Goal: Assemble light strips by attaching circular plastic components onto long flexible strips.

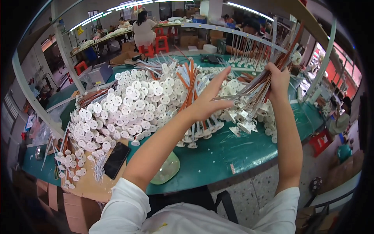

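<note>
My right hand is raised over the right side of the bench, fingers wrapped round a bundle of thin brown and grey cables. White round plastic ends hang from the lower end of this bundle. To its left, my left hand holds nothing, its thumb and fingers spread apart toward the bundle. Just behind and below that hand stands another sheaf of orange-brown and grey cables, with white ends at its foot. A large heap of white round plastic pieces with cables covers the bench's left half.
The green bench top carries a black phone on cardboard and a pale green dish near the front edge. A metal rack with hanging cables stands behind. People sit at benches beyond, near red stools.
</note>
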`<action>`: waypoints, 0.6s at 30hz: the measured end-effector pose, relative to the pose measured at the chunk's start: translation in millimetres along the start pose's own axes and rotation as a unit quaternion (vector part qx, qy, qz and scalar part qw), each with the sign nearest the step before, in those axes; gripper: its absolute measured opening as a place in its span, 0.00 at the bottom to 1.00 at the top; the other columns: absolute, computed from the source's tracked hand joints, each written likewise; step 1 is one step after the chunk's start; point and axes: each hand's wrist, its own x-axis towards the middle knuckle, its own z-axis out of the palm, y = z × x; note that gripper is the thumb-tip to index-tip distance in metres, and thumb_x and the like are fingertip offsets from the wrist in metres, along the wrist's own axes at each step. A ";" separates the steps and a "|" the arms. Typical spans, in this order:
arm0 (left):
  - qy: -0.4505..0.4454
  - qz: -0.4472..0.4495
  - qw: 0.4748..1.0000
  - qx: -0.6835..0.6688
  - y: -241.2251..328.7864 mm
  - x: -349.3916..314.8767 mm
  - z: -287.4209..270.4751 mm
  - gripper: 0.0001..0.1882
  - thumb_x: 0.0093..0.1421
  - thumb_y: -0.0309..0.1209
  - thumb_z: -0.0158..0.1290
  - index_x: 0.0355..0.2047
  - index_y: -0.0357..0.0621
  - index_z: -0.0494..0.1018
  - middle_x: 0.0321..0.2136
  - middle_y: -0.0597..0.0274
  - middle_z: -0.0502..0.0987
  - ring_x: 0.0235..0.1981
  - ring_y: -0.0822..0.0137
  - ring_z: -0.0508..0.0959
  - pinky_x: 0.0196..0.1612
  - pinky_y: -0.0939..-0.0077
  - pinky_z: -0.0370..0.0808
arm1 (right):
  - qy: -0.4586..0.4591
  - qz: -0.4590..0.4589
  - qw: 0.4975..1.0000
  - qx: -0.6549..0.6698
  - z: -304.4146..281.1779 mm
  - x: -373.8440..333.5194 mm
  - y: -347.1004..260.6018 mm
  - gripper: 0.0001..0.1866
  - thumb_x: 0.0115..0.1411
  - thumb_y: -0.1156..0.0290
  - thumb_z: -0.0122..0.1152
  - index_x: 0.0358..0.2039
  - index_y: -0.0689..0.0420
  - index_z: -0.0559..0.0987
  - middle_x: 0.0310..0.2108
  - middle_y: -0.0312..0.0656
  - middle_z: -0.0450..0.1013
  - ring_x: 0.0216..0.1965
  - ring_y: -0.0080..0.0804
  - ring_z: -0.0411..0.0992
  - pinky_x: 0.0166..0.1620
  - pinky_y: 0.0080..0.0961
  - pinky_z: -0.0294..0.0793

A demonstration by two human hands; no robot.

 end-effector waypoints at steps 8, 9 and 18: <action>0.180 -0.116 0.976 -0.029 6.0 33.2 15.3 0.30 0.68 0.42 0.39 0.68 0.47 0.52 0.62 0.55 0.64 0.57 0.63 0.67 0.56 0.69 0.64 | -0.123 -0.132 0.945 -0.272 5.8 -56.1 7.8 0.23 0.44 0.68 0.66 0.41 0.67 0.74 0.35 0.50 0.78 0.34 0.38 0.76 0.43 0.32 0.74; 0.184 -0.121 0.975 -0.023 7.3 31.6 13.4 0.30 0.68 0.42 0.39 0.68 0.47 0.52 0.62 0.55 0.64 0.57 0.63 0.67 0.56 0.69 0.64 | -0.128 -0.129 0.947 -0.266 11.2 -65.5 3.0 0.23 0.44 0.68 0.66 0.41 0.67 0.74 0.35 0.50 0.78 0.34 0.38 0.76 0.43 0.32 0.74; 0.055 -0.132 0.989 -0.035 36.7 37.4 26.0 0.44 0.56 0.31 0.49 0.70 0.43 0.42 0.62 0.49 0.60 0.58 0.60 0.66 0.61 0.68 0.60 | -0.184 0.012 0.968 -0.172 -2.7 -73.6 40.9 0.25 0.45 0.74 0.65 0.45 0.64 0.72 0.35 0.44 0.76 0.32 0.31 0.76 0.38 0.29 0.76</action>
